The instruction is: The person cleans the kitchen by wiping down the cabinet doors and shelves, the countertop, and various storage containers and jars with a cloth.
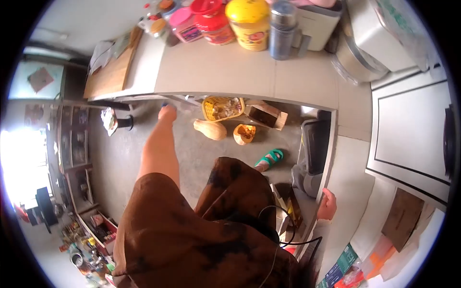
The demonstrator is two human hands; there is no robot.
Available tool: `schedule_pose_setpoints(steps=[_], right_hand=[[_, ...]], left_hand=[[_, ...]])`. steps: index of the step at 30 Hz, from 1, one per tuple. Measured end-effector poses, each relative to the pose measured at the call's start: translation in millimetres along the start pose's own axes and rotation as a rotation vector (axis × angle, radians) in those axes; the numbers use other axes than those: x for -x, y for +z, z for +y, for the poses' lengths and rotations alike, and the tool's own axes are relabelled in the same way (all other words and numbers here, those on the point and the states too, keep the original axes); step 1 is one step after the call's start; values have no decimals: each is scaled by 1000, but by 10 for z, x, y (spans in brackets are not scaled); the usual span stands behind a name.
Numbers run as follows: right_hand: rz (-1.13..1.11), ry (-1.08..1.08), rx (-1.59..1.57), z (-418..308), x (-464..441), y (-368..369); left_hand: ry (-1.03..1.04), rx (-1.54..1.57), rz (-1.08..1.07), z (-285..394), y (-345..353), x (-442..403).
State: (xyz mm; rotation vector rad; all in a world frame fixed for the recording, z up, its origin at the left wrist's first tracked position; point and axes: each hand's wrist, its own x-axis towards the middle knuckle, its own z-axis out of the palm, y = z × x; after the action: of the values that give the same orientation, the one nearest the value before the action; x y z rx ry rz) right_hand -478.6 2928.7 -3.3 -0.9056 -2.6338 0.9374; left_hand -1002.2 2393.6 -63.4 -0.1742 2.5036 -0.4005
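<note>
My right hand (327,205), in a light sleeve, rests at the edge of the tiled counter (353,115) on the right. Its visible fingers look loosely stretched and no object shows in them. My left hand is out of view. On the floor ahead, below the counter, lie a whole tan squash (210,129) and a cut squash (244,135) with its orange inside showing. Behind them stands a yellow plastic basket (207,111) with crumpled contents I cannot make out. Next to the basket sits an open cardboard box (280,120).
Jars, including a yellow-lidded tub (248,24), and a steel flask (283,31) line the counter's back. A green sandal (272,158) is on my foot. A dark grey bin (316,146) stands under the counter, and a small black bin (125,122) to the left.
</note>
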Motion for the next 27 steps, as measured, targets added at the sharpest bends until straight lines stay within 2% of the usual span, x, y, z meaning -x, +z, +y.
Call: schedule_pose_setpoints(steps=[2,3,4,6,8,9,10,11,12,13,14,15,16,18,22,24,25,27], right_hand=[[-25,-14,-2,16,116,17],[-48,66,-71,32,159,47],[-67,145,-137,42,195,92],[-85,133,-189,-84,192,138],[-126,121,-261,-361,140,212],[-122,109,-255,-478,105,256],[-133,81,-240,-593,64,297],[-145,54,-222,-708,20,338],[-157,32,-205,-817,-14,391],[-190,43,-199,-966,-38,416],[-183,43,-186,-1038,-36,497],[-174,50,-192,-1096,-24,593],[-166,62,-201,-1164,-16,711],[-159,67,-160,-1477,-7,910],[-218,30,-121,-2273,-160,1381],[-231,-56,-110,-2589,-256,1549],[-227,-50,-124,-2752,-312,1616],[-215,-89,-155,-2994,-453,1751]], left_hand=[[-119,95,79,-500,-78,288],[-216,170,154,-678,-136,398],[-225,184,161,-763,-186,361],[38,235,428,-733,-293,234],[170,426,708,-268,-743,559],[130,638,800,-12,-912,536],[182,1073,672,193,-1146,644],[319,1139,802,392,-1156,451],[367,954,1069,596,-1348,584],[481,947,1130,753,-1371,381],[512,1035,924,907,-1432,332],[539,828,1004,1066,-1365,144],[598,756,857,1189,-1249,-33],[682,467,828,1430,-800,-399],[808,404,874,1293,-690,-611],[862,404,892,1177,-776,-795],[769,416,840,1132,-830,-790],[708,474,774,987,-872,-739]])
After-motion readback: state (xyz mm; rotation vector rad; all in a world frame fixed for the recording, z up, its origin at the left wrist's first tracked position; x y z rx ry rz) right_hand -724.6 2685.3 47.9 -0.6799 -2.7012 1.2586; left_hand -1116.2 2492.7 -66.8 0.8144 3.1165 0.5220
